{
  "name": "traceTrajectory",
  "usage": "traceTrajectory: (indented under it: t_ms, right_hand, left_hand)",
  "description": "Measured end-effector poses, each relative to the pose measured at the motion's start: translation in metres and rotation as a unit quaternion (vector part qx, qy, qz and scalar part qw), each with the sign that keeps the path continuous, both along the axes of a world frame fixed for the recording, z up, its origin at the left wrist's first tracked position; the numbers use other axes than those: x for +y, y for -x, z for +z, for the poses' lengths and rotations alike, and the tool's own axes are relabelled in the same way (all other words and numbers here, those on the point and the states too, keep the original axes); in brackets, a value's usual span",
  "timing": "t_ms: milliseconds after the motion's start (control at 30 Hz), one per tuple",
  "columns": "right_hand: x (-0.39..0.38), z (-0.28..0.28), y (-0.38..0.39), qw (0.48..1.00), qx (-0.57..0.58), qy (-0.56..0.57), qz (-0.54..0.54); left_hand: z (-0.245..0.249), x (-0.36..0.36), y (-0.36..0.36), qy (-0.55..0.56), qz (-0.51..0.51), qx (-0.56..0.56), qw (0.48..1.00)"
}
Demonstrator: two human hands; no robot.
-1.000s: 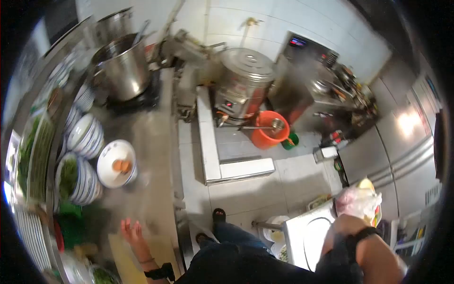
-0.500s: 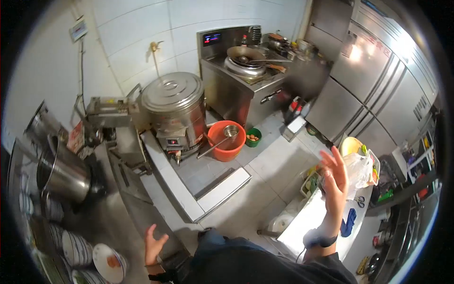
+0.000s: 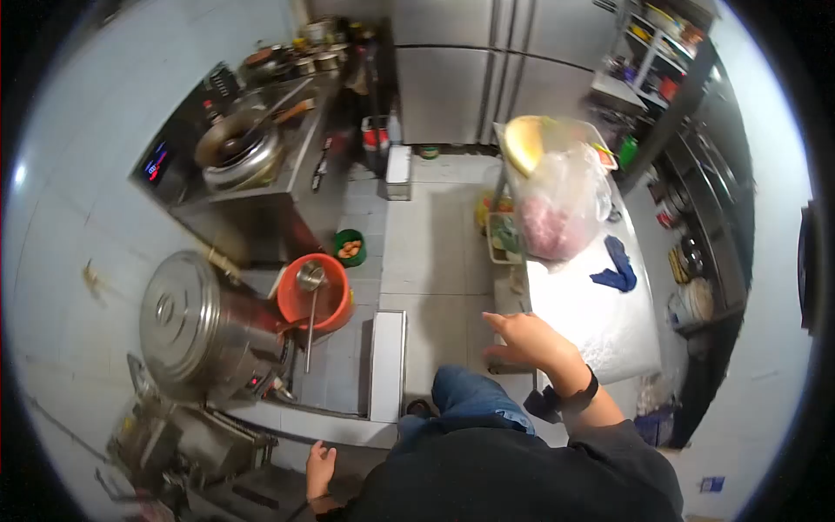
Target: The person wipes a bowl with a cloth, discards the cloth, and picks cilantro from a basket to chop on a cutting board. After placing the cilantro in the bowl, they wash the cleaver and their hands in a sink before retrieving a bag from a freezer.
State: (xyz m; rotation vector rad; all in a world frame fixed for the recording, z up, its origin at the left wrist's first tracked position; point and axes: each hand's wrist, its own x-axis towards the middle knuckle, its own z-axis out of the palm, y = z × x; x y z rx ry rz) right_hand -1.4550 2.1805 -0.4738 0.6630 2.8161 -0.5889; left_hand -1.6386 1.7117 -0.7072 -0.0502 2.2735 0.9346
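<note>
My right hand (image 3: pixel 532 339) is open above the near left edge of a steel table (image 3: pixel 591 335), its fingers apart and holding nothing. A black band is on that wrist. On the table beyond it lie a clear plastic bag (image 3: pixel 557 209) with something pink inside and a dark blue cloth (image 3: pixel 617 265). My left hand (image 3: pixel 320 470) hangs low beside my body, near the steel counter, with loosely bent fingers and nothing in it.
A lidded steel boiler (image 3: pixel 178 317) stands at left, beside an orange bucket (image 3: pixel 335 309) with a ladle (image 3: pixel 310 296) in it. Behind are a green basket (image 3: pixel 350 250) and a wok stove (image 3: pixel 235 157). A low tiled curb (image 3: pixel 388 365) borders the floor. Shelves (image 3: pixel 696 200) line the right.
The view has swung right, bringing the table and bag nearer the middle. My right hand has gone from raised to lower, stretched over the table's edge. My left hand stays low, its fingers less spread.
</note>
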Motion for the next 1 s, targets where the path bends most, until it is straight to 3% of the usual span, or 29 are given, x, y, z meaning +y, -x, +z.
traceTrajectory:
  t_ms: [67, 167, 300, 400, 433, 500, 567, 633, 667, 700, 733, 767, 833, 900, 1000]
  right_hand:
    - [0.016, -0.011, -0.001, 0.999, 0.009, -0.012, -0.052]
    - [0.045, -0.028, -0.003, 0.992, 0.029, -0.014, -0.122]
    - [0.1, -0.038, 0.009, 0.985, -0.009, -0.016, -0.174]
    - [0.158, -0.053, 0.019, 0.98, 0.029, 0.039, -0.191]
    - [0.182, -0.058, 0.024, 0.977, 0.072, 0.079, -0.187]
    - [0.232, -0.061, 0.04, 0.972, 0.08, 0.083, -0.203]
    - [0.275, -0.04, 0.064, 0.974, 0.069, 0.019, -0.217]
    - [0.311, -0.023, 0.081, 0.967, 0.114, 0.027, -0.227]
    - [0.328, -0.016, 0.09, 0.959, 0.153, 0.044, -0.235]
    - [0.342, -0.011, 0.096, 0.957, 0.158, 0.042, -0.241]
    - [0.355, -0.006, 0.099, 0.951, 0.193, 0.044, -0.238]
    - [0.367, 0.0, 0.103, 0.944, 0.227, 0.042, -0.235]
    - [0.382, 0.016, 0.11, 0.938, 0.229, 0.026, -0.258]
    - [0.398, 0.017, 0.111, 0.932, 0.212, 0.027, -0.291]
    - [0.417, 0.016, 0.12, 0.909, 0.231, 0.006, -0.346]
  left_hand:
    - [-0.01, 0.024, 0.029, 0.11, -0.165, 0.107, 0.974]
    - [-0.007, 0.09, 0.074, 0.129, -0.275, 0.037, 0.952]
    - [-0.036, 0.213, 0.147, 0.075, -0.388, 0.042, 0.918]
    - [0.014, 0.352, 0.187, 0.011, -0.427, 0.09, 0.9]
    - [0.03, 0.395, 0.197, 0.006, -0.431, 0.095, 0.898]
    - [0.06, 0.479, 0.215, -0.158, -0.308, 0.001, 0.938]
    - [0.068, 0.547, 0.235, -0.213, -0.283, 0.001, 0.935]
    - [0.08, 0.606, 0.254, -0.305, -0.268, 0.025, 0.913]
    - [0.097, 0.638, 0.266, -0.297, -0.158, -0.133, 0.932]
    - [0.097, 0.662, 0.28, -0.297, -0.166, -0.131, 0.931]
    - [0.087, 0.687, 0.294, -0.256, -0.315, 0.106, 0.908]
    - [0.074, 0.714, 0.308, -0.2, -0.437, 0.335, 0.811]
    - [0.055, 0.765, 0.329, -0.208, -0.438, 0.318, 0.815]
    - [0.044, 0.82, 0.343, -0.311, -0.34, 0.08, 0.884]
    - [0.046, 0.913, 0.369, -0.347, -0.378, 0.079, 0.855]
